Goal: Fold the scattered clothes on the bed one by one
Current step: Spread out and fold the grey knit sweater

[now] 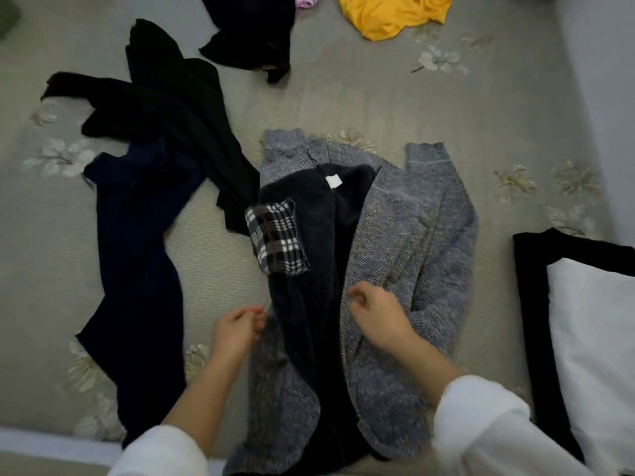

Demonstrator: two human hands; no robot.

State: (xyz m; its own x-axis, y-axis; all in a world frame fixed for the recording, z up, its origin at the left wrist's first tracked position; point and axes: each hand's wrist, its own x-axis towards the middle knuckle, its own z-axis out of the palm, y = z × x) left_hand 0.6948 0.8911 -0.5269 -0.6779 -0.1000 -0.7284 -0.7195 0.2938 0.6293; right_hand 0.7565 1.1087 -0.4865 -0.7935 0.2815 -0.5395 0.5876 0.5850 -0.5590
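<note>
Head view looks straight down on the grey knitted cardigan with dark fleecy lining (395,235), lying open on the bed just ahead of both hands, its checked pocket lining (276,237) turned outward. The left hand (237,329) pinches the cardigan's left front edge between curled fingers; the right hand (378,312) is closed on the right front panel, knuckles up. Both grips look light, and motion blur hides the exact fingertips. To do this fold well, I'd say: draw both fronts together over the dark lining, tuck that pocket flap in, smooth the bunched sleeve beyond the right hand, then fold. Left of the left hand sprawls a long navy garment (137,269), with a crumpled black garment (165,108) past it. Far ahead sit another black piece (251,32) and a yellow top (391,13). Right of the right hand, a black-and-white folded item (584,304) rests on the grey floral bedsheet (481,115).
</note>
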